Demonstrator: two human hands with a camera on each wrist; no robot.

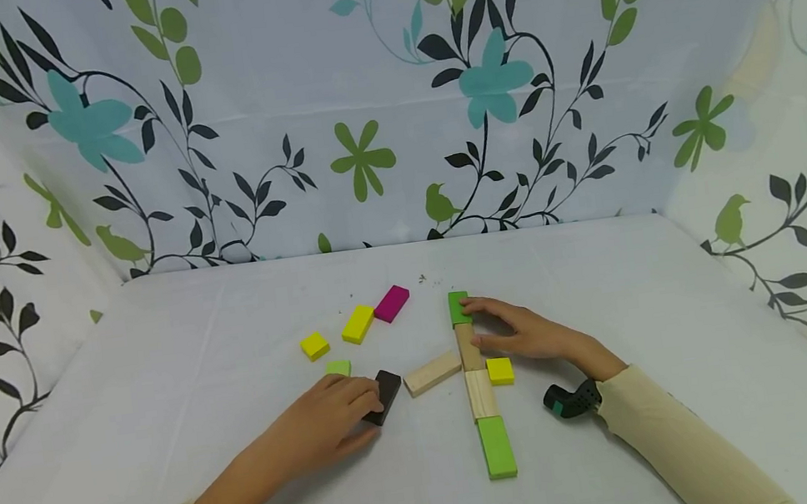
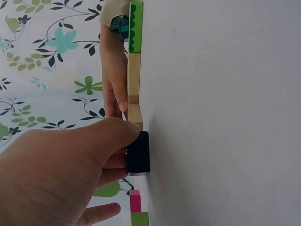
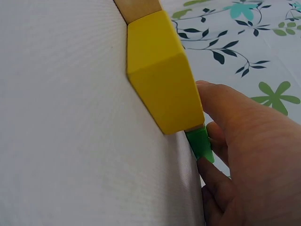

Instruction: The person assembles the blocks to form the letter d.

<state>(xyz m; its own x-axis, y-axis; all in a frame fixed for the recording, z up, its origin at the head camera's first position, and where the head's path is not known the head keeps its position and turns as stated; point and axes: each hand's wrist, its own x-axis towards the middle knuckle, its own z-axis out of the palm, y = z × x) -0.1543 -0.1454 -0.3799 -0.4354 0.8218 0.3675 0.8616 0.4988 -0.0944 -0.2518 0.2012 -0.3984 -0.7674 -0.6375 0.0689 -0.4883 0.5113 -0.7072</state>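
Observation:
My left hand (image 1: 325,417) pinches a black block (image 1: 389,390) between thumb and fingers, low over the white table. In the left wrist view the thumb lies along the top of the black block (image 2: 138,153). My right hand (image 1: 530,333) touches the far green block (image 1: 458,309) with its fingertips, and its thumb is beside a wooden block (image 1: 469,348). These stand in a straight row with a nearer wooden block (image 1: 481,395) and a near green block (image 1: 498,448). Another wooden block (image 1: 432,374) slants off the row's left side. A yellow block (image 1: 500,371) sits on its right.
Beyond my left hand lie a small yellow block (image 1: 314,346), a longer yellow block (image 1: 359,324), a magenta block (image 1: 391,304) and a light green block (image 1: 338,368), partly hidden by the hand. A patterned cloth (image 1: 268,134) hangs behind the table (image 1: 588,280).

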